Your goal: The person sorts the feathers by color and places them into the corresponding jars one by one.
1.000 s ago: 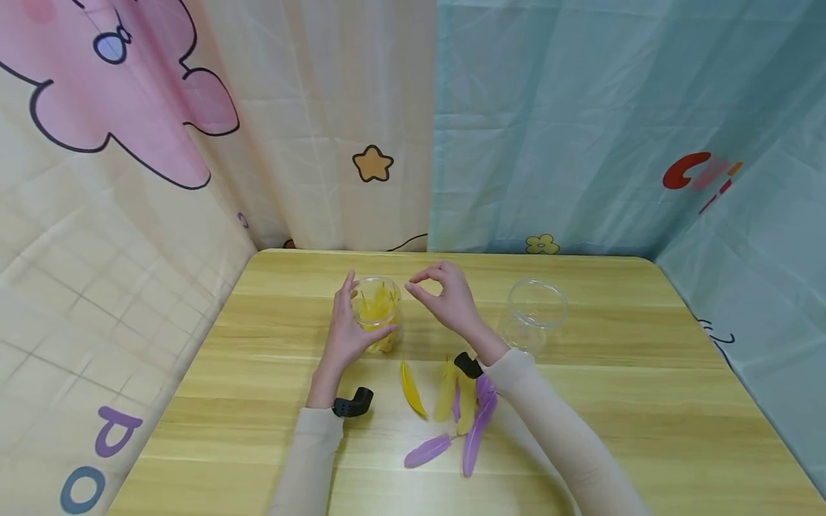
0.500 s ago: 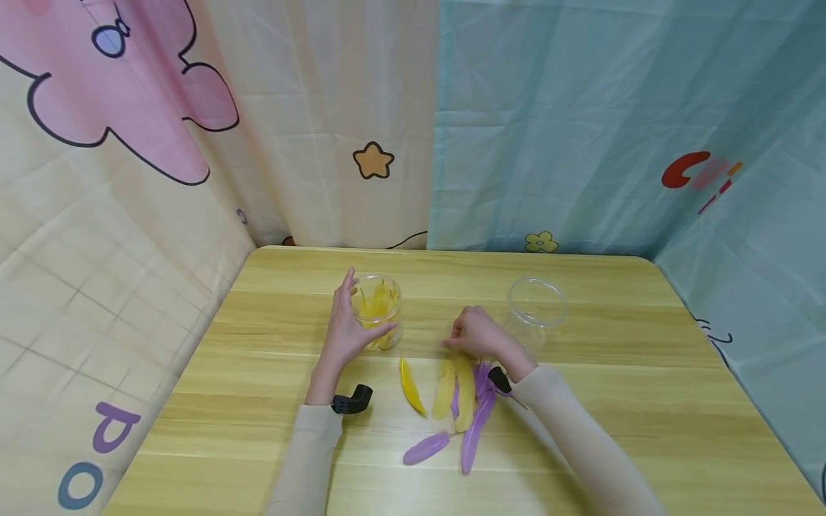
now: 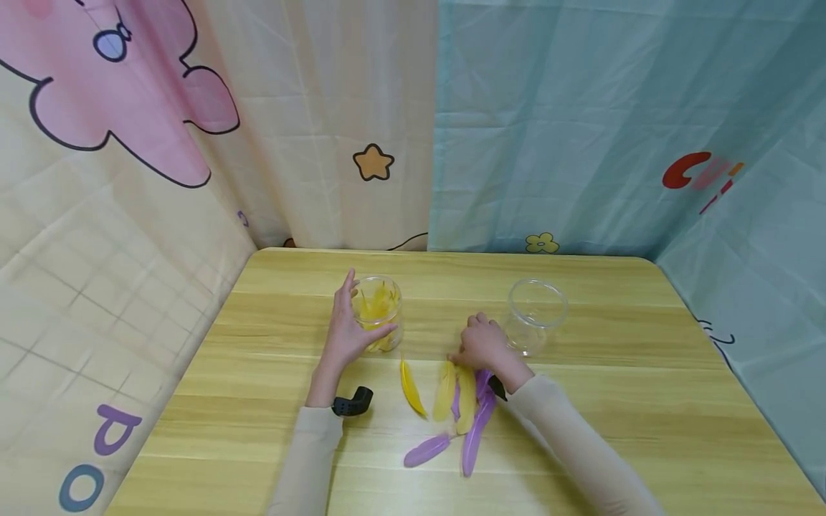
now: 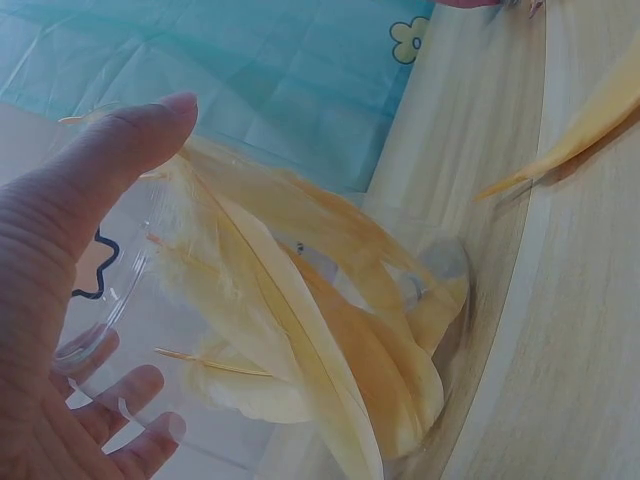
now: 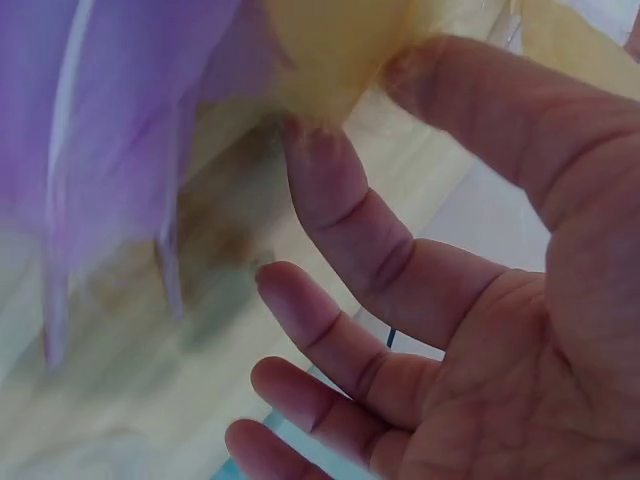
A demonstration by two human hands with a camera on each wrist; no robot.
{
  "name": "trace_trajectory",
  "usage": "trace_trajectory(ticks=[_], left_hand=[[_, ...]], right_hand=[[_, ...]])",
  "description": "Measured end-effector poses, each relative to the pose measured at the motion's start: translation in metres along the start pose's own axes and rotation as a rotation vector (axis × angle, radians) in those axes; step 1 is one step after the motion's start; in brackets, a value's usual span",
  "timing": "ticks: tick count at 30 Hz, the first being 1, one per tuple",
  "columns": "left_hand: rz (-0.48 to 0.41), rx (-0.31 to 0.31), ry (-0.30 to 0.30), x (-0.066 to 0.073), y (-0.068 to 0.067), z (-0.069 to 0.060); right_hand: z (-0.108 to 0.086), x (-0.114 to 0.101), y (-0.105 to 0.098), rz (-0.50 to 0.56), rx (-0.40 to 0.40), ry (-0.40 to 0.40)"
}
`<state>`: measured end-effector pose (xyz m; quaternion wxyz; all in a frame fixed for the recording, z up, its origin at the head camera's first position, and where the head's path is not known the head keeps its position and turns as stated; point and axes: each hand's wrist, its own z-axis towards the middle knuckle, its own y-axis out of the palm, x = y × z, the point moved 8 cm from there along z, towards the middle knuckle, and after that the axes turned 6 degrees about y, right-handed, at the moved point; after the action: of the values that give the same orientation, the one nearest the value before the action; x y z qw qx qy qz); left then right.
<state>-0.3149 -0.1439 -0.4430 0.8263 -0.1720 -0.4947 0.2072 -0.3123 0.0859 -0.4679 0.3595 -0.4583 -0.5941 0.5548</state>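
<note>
A clear cup (image 3: 395, 337) with yellow feathers (image 3: 379, 304) inside stands at the table's middle left. My left hand (image 3: 345, 333) curves round its side, thumb in front, fingers behind; the left wrist view shows the thumb (image 4: 120, 150) along the wall. My right hand (image 3: 484, 347) is over the top ends of the loose feathers. In the right wrist view its thumb and index finger (image 5: 335, 190) are at the end of a pale yellow feather (image 5: 335, 50), with purple feathers (image 5: 110, 120) beside it. Whether they pinch it firmly is blurred.
Another clear cup (image 3: 537, 304) stands to the right of my right hand. A bright yellow feather (image 3: 411, 389) lies below the filled cup. Purple feathers (image 3: 427, 450) lie nearer the front, some beside pale yellow ones (image 3: 445, 394). Curtains stand behind the table (image 3: 645, 416).
My right hand has moved from beside the filled cup's rim down and right to the pale yellow feathers. My left hand has stayed round the cup.
</note>
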Motion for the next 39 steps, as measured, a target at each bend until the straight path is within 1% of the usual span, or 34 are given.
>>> trace_trajectory(ticks=[4,11,15,18,20,24,28,35,37,39], left_hand=[[0.001,-0.001,-0.004,-0.001,0.000,0.000],[0.002,0.005,0.005,-0.001,0.001,0.000],[-0.004,0.006,0.020,0.000,0.002,0.000],[-0.004,0.007,0.021,0.000,0.002,0.000],[-0.003,0.007,0.022,-0.001,0.001,0.000],[-0.003,0.011,0.017,-0.002,0.001,0.001],[-0.005,0.012,0.017,-0.002,0.001,0.001],[-0.008,0.008,0.019,-0.002,0.001,0.000],[-0.007,0.006,0.021,-0.002,0.001,0.000],[-0.004,0.009,0.020,-0.002,0.000,0.000]], right_hand=[[-0.001,-0.003,0.002,0.030,-0.017,0.010],[0.000,0.001,0.004,0.144,-0.041,0.029],[0.002,0.005,-0.003,0.228,-0.045,0.009],[0.004,0.006,-0.015,0.297,-0.030,-0.020],[0.006,0.006,-0.025,0.335,0.012,-0.044],[0.009,0.002,-0.045,0.432,0.116,-0.053],[0.010,-0.006,-0.065,0.561,0.217,-0.065],[0.008,-0.027,-0.101,0.815,0.376,-0.151],[0.008,-0.033,-0.110,0.873,0.432,-0.173],[0.006,-0.039,-0.120,0.938,0.505,-0.200]])
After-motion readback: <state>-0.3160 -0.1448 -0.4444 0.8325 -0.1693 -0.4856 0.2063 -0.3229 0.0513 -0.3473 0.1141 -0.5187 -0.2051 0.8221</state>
